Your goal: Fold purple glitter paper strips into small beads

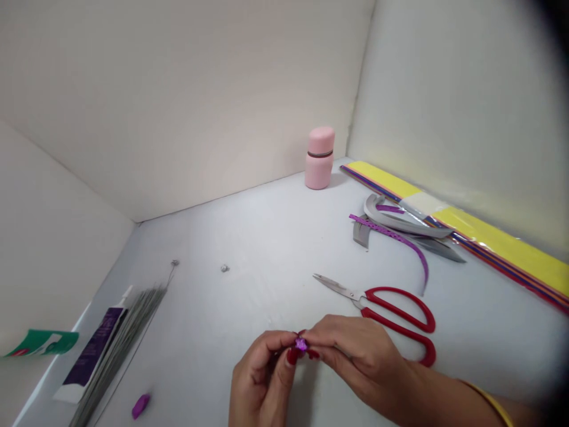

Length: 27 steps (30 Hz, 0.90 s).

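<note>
Sticker (47, 343), green, led us off at far left, on the wall. Just beside it lay the tube (94, 350), purple and white, nozzle away from the person, with the wires (122, 350) bundled right along it! One wire ran loose up to a small silver bit (175, 263); joined or merely touching, I couldn't tell. Below, near the front, sat a purple lump (141, 406), and out on the open desk (267, 231), another silver bit (224, 268).

Then centre stage: the left hand (262, 379), fingertips clamped on a tiny purple bud (301, 344), low over the desk! The right hand (367, 353) pinched it from the other side, so the bud sat right between them. Behind stood the pink flask (319, 159), upright near the wall. The scissors (355, 295), red-handled, lay blades leftward, partly hidden by the right hand. Beyond curled the strips (402, 228), purple across silver, beside the long yellow-topped pack (484, 228) at far right!
</note>
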Tool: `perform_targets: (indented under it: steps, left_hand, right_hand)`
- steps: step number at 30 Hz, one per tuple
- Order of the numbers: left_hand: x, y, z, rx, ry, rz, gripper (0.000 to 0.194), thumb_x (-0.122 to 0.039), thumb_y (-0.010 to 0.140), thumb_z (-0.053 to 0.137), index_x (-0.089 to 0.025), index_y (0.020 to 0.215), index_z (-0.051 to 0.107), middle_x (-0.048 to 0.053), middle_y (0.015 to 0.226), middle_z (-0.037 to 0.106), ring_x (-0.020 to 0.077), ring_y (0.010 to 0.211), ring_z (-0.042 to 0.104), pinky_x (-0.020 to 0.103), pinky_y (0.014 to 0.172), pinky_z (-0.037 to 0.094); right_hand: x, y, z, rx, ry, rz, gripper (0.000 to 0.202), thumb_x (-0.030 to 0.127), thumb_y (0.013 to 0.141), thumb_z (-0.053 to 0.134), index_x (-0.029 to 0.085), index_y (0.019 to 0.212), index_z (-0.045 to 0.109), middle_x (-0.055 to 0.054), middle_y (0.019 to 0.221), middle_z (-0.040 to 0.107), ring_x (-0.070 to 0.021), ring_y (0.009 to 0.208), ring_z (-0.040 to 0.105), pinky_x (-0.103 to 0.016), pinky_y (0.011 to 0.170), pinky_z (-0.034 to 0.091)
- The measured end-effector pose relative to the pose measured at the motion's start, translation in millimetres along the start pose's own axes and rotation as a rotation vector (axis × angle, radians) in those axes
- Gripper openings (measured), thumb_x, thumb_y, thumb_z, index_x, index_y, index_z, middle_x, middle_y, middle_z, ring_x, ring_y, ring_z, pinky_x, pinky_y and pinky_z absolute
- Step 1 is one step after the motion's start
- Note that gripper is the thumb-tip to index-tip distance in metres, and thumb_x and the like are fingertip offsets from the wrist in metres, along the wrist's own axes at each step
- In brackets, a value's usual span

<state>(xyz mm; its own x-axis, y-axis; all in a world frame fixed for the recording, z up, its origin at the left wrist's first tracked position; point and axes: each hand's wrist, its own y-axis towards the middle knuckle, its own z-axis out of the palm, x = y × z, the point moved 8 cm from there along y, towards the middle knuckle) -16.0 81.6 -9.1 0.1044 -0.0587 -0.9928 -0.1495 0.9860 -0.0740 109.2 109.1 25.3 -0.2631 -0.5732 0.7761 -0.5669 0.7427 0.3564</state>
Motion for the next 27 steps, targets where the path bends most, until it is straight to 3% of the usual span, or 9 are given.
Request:
perform_targets:
  steps: [4, 8, 10, 13, 17, 19, 24, 27]
  left_hand:
    - [11, 1, 3.2, -0.018, -0.137, -0.209, 0.011, -0.027, 0.068, 0.072, -0.017, 0.073, 0.069, 0.002, 0.067, 0.073, 0.0122, 0.066, 0.065, 0.016, 0.064, 0.049]
    - [15, 1, 3.6, -0.032, -0.170, -0.265, 0.014, -0.028, 0.066, 0.074, -0.016, 0.071, 0.069, 0.002, 0.066, 0.072, 0.0115, 0.063, 0.064, 0.016, 0.063, 0.050]
    - [12, 0, -0.4, -0.073, -0.137, -0.189, 0.014, -0.028, 0.067, 0.073, -0.018, 0.076, 0.069, 0.001, 0.069, 0.072, 0.0118, 0.065, 0.065, 0.016, 0.063, 0.050]
    - [-3, -2, -7.3, -0.131, 0.075, 0.063, 0.011, -0.021, 0.068, 0.070, -0.021, 0.079, 0.069, 0.001, 0.073, 0.072, 0.0137, 0.067, 0.067, 0.018, 0.064, 0.051]
    - [-26, -11, -3.0, -0.132, 0.432, 0.444, 0.020, -0.008, 0.070, 0.063, -0.023, 0.082, 0.071, 0.001, 0.075, 0.073, 0.0133, 0.065, 0.067, 0.017, 0.063, 0.050]
    - [-32, -15, 0.5, -0.123, 0.517, 0.553, 0.027, -0.004, 0.070, 0.062, -0.024, 0.085, 0.070, 0.000, 0.076, 0.074, 0.0133, 0.065, 0.067, 0.017, 0.064, 0.049]
    - [-33, -17, 1.6, -0.148, 0.565, 0.573, 0.028, -0.002, 0.069, 0.061, -0.024, 0.084, 0.071, 0.002, 0.076, 0.074, 0.0157, 0.069, 0.068, 0.019, 0.068, 0.049]
    - [-26, -10, -1.7, -0.118, 0.389, 0.397, 0.021, -0.008, 0.072, 0.062, -0.024, 0.082, 0.072, 0.002, 0.077, 0.074, 0.0149, 0.069, 0.066, 0.018, 0.067, 0.048]
  right_hand:
    - [2, -2, 3, 0.009, -0.085, -0.062, 0.016, 0.013, 0.087, 0.047, 0.016, 0.096, 0.061, -0.005, 0.079, 0.068, -0.0132, 0.072, 0.062, -0.021, 0.068, 0.045]
    - [-1, -2, 5, 0.018, -0.039, -0.009, 0.017, 0.014, 0.087, 0.047, 0.017, 0.095, 0.062, -0.005, 0.079, 0.068, -0.0138, 0.071, 0.062, -0.023, 0.066, 0.046]
    - [-8, -2, 3, -0.003, 0.057, 0.094, 0.016, 0.015, 0.086, 0.049, 0.019, 0.092, 0.063, -0.003, 0.077, 0.068, -0.0123, 0.068, 0.062, -0.020, 0.063, 0.047]
    - [-14, -2, 2, -0.026, 0.146, 0.187, 0.014, 0.017, 0.085, 0.052, 0.020, 0.090, 0.065, -0.002, 0.075, 0.068, -0.0115, 0.067, 0.062, -0.019, 0.061, 0.047]
    - [-15, -3, 6, -0.021, 0.151, 0.174, 0.015, 0.017, 0.085, 0.051, 0.019, 0.091, 0.065, -0.003, 0.076, 0.068, -0.0126, 0.068, 0.062, -0.021, 0.062, 0.047]
    - [-14, -4, 6, -0.026, 0.132, 0.157, 0.015, 0.016, 0.085, 0.051, 0.019, 0.090, 0.064, -0.003, 0.076, 0.068, -0.0129, 0.067, 0.062, -0.021, 0.063, 0.047]
    - [-6, -3, 2, -0.077, 0.075, 0.094, 0.014, 0.015, 0.084, 0.051, 0.016, 0.088, 0.064, -0.005, 0.072, 0.068, -0.0137, 0.065, 0.062, -0.022, 0.061, 0.046]
    - [-9, -2, 3, -0.061, 0.139, 0.152, 0.014, 0.017, 0.085, 0.052, 0.017, 0.087, 0.065, -0.004, 0.072, 0.068, -0.0135, 0.064, 0.063, -0.021, 0.060, 0.047]
